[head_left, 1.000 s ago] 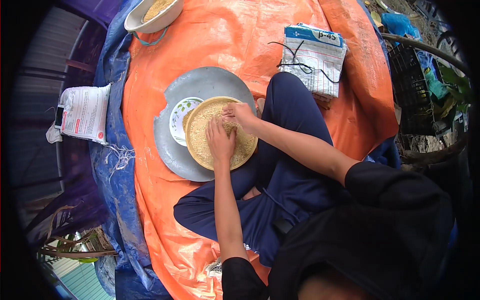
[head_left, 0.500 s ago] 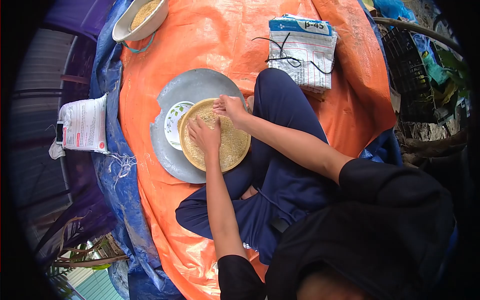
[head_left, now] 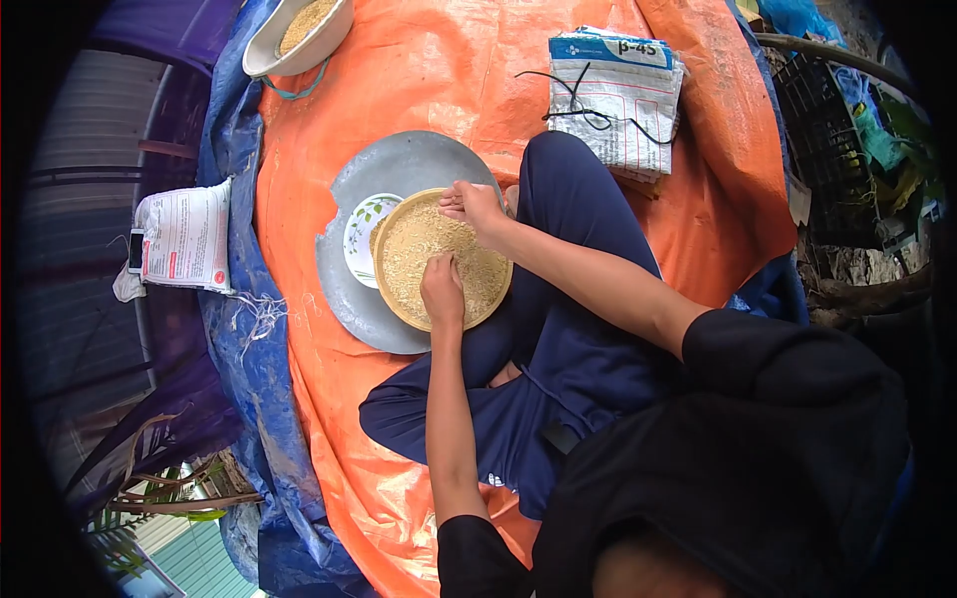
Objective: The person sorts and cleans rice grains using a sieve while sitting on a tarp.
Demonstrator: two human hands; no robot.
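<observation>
A round shallow basket [head_left: 503, 289] with a light rim holds pale yellow grain [head_left: 409, 259]. My left hand [head_left: 442, 289] is over the near part of the grain with its fingers curled in; whatever they hold is hidden. At the far right rim, my right hand [head_left: 473, 207] has its fingers bent together, and I cannot make out what is in them. Partly under the basket's left side is a white plate with green leaf patterns [head_left: 361, 231], with some grain on it. Both rest over a round grey metal tray [head_left: 344, 314] with a chipped edge.
An orange tarp [head_left: 449, 70] covers the ground, with blue tarp [head_left: 234, 349] along the left. A white tub of grain [head_left: 264, 55] stands at the far left. Folded sacks [head_left: 618, 105] tied with black cord lie beyond my right knee. A printed white bag [head_left: 187, 237] sits left.
My left hand has drawn back toward me and its spread fingers have curled closed. The right hand stays near the rim, fingers bent. The whole view has shifted slightly.
</observation>
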